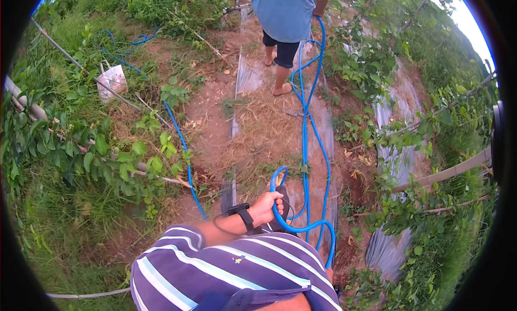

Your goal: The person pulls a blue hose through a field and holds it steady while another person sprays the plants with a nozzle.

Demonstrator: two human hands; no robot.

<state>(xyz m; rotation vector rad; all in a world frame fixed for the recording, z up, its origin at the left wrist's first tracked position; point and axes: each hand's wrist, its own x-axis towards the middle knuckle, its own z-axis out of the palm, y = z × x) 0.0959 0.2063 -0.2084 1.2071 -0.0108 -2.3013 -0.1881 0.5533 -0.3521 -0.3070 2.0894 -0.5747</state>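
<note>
My left hand (pixel 266 206), with a black watch (pixel 243 216) on its wrist, is closed around a blue hose (pixel 306 176) in front of my striped shirt. One loop of the hose rises above the fist; another part bends right and drops along my right side. There a small patch of my right hand (pixel 329 273) shows beside the hose, its fingers hidden by the shirt and the frame. Ahead, another person (pixel 283 14) in a blue shirt stands with their back to me, one hand at the upper hose. Long strands lie on the path between us.
Plastic sheeting (pixel 390 149) and dry straw (pixel 264 128) cover parts of the soil. Leafy plants and slanting poles (pixel 86 68) line both sides. A printed bag (pixel 112 82) sits in grass at the left, near another blue hose (pixel 180 136) along the ground.
</note>
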